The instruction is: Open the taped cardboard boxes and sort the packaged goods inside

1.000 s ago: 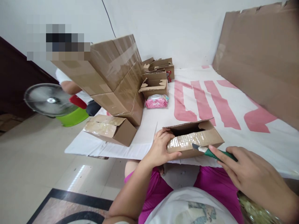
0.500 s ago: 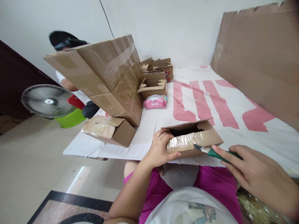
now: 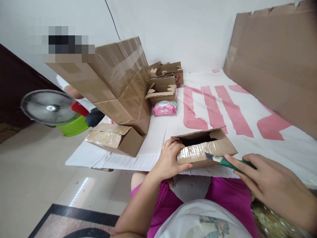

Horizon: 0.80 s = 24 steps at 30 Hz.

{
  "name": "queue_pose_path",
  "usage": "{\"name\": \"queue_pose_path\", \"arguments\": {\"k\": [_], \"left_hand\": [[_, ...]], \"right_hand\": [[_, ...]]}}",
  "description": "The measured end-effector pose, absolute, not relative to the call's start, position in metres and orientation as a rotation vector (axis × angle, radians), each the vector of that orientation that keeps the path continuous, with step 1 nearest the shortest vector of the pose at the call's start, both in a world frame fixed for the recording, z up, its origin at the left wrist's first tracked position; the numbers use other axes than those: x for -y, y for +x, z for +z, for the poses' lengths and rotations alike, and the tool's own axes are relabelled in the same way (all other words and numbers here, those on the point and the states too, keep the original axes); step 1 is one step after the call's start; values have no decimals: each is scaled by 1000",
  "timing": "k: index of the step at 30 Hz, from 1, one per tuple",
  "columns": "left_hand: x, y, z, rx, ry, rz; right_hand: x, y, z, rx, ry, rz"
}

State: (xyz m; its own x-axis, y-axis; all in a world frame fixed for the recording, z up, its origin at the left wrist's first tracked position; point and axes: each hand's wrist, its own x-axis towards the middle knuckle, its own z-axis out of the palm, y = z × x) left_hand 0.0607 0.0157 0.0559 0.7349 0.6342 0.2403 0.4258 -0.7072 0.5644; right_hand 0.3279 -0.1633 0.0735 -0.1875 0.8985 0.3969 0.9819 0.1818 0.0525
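Observation:
Near the table's front edge lies a small cardboard box with clear tape along its side and an opening on top. My left hand grips its left end, fingers at the opening and thumb along the front. In my right hand is a utility knife with a green handle. Its blade lies against the box's taped front side, pointing left. A closed, taped cardboard box sits to the left of my left hand.
Stacked taped cartons rise at the left. Behind them stand opened boxes and a pink wipes pack. A large cardboard sheet stands at right. Beyond the stack are another person's arm and a fan.
Hardly anything differs. The view has shifted very slightly; both hands, the knife and the box keep nearly the same positions.

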Motion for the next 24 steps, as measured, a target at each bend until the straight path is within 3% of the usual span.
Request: {"name": "queue_pose_path", "arguments": {"k": [8, 18, 24], "left_hand": [[-14, 60, 58, -828, 2461, 567], [-17, 60, 56, -808, 2460, 578], [-16, 61, 57, -813, 2458, 583]], "right_hand": [[163, 328, 76, 2220, -1784, -348], [165, 312, 61, 2160, -1781, -588], [167, 311, 52, 2055, -1858, -159]]}}
